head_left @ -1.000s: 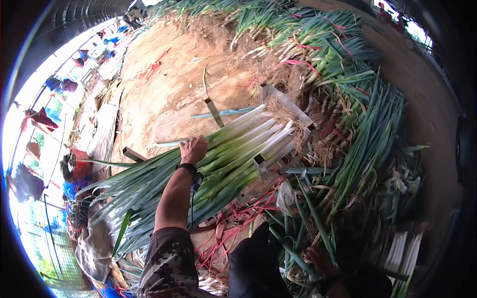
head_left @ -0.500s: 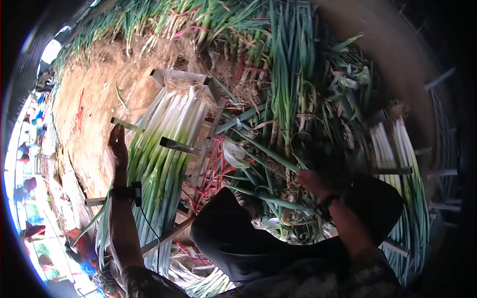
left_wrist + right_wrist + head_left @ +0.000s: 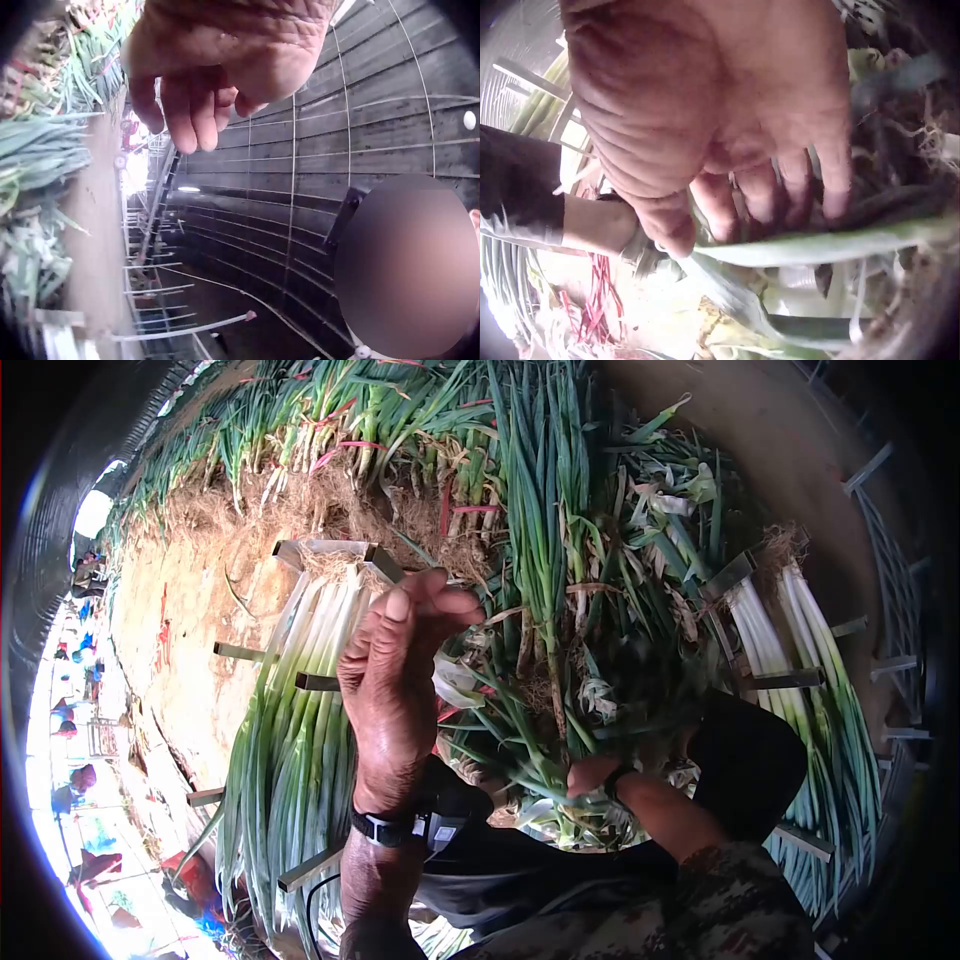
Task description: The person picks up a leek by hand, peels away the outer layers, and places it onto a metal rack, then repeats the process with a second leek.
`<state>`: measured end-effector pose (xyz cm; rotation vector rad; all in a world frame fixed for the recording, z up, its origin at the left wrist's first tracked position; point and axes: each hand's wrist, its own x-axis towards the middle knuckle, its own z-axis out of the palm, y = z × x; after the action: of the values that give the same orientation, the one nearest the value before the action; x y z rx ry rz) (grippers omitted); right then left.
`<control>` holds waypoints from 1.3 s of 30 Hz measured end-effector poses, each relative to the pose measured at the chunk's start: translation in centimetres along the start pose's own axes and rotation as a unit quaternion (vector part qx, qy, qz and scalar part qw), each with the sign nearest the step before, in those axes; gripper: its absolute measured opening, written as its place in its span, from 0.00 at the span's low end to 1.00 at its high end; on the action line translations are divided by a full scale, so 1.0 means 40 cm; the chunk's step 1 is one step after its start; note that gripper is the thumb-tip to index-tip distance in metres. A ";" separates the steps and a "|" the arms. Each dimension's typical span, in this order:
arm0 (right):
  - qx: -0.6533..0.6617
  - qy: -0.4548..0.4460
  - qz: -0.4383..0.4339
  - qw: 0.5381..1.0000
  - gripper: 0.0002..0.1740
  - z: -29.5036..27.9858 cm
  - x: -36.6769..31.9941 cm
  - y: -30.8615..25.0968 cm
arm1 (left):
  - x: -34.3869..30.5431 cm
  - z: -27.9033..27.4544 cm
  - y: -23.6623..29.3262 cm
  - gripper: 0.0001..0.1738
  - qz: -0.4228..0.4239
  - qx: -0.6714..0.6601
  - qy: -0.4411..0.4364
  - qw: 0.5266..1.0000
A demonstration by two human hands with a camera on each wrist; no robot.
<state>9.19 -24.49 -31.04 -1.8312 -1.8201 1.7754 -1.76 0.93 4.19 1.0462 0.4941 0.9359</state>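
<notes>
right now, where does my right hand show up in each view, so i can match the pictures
head: right hand low, just right of centre, at the greens
left wrist: not in it
right wrist: fills the top and middle, palm to the camera, fingers pointing down
shared landmark: green onion leaves, top centre in head, left edge in left wrist, under the fingers in right wrist

The left hand [image 3: 390,680] is bare; a dark strap [image 3: 385,828] with a metallic buckle rings its wrist, plus a small boxy device [image 3: 440,830] and thin black cable [image 3: 310,905]. The right hand [image 3: 592,775], also bare, has a dark wristband [image 3: 617,780] — above it, a brown-grey, blocky camouflage sleeve [image 3: 735,890]. Trousers [image 3: 755,760]: black.
</notes>
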 end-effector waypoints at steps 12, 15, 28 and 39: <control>0.393 0.420 0.115 0.810 0.18 -0.182 0.256 0.108 | 0.021 -0.105 -0.073 0.22 -0.120 0.016 0.074 0.990; 0.467 0.347 0.151 0.799 0.18 -0.225 0.277 0.081 | 0.024 -0.101 -0.070 0.22 -0.119 0.032 0.067 0.990; 0.477 0.298 -0.135 0.816 0.18 -0.477 -0.003 -0.317 | 0.020 -0.094 -0.101 0.23 -0.103 0.219 0.037 0.970; 0.349 0.414 -0.288 0.790 0.18 -0.405 -0.209 -0.439 | -0.033 -0.039 -0.136 0.18 -0.064 0.211 -0.034 0.975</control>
<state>10.81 -13.91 -8.10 -1.2166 -0.9884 0.9395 -1.40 -0.38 -1.46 1.4059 0.7141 0.6922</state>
